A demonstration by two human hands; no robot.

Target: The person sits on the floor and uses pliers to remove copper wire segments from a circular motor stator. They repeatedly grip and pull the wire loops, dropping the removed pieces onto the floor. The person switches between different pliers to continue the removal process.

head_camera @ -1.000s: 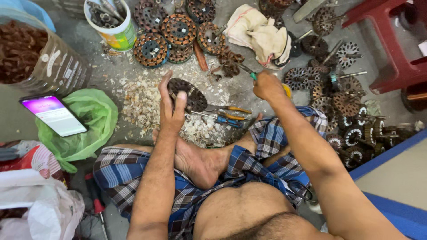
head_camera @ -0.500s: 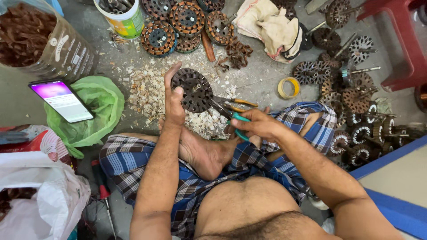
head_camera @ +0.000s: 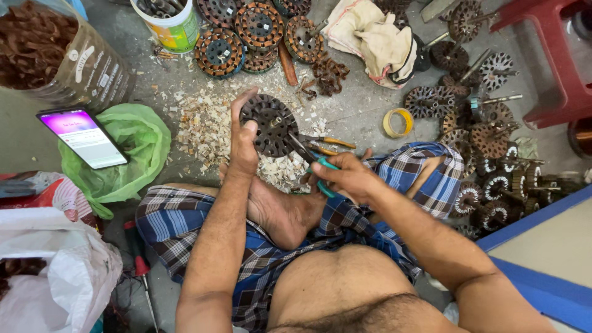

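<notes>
Head view, looking down at a person seated cross-legged on a concrete floor (head_camera: 364, 117): a dark, slotted round motor core (head_camera: 269, 124) is held upright just above the bare foot (head_camera: 280, 209), gripped at its left edge by the left hand (head_camera: 243, 139), whose thumb and fingers are curled around the rim. The right hand (head_camera: 345, 176) is closed around the teal handles of a pair of pliers (head_camera: 308, 154), whose nose is pressed against the lower right edge of the core. Just behind the pliers, a second pair with yellow handles (head_camera: 330, 143) is seen lying on the floor. Pale shavings (head_camera: 203, 123) are scattered to the left of and beneath the core. Farther up, a cluster of copper-wound stators (head_camera: 246, 34) is laid beside a white bucket (head_camera: 169, 21), and a crumpled cloth (head_camera: 376, 37) is seen to their right. A roll of yellow tape (head_camera: 398, 122) rests near the right knee, with a heap of dark rotors (head_camera: 487, 142) beyond it. At the left, a lit phone (head_camera: 83, 137) is propped on a green bag (head_camera: 132, 154).
</notes>
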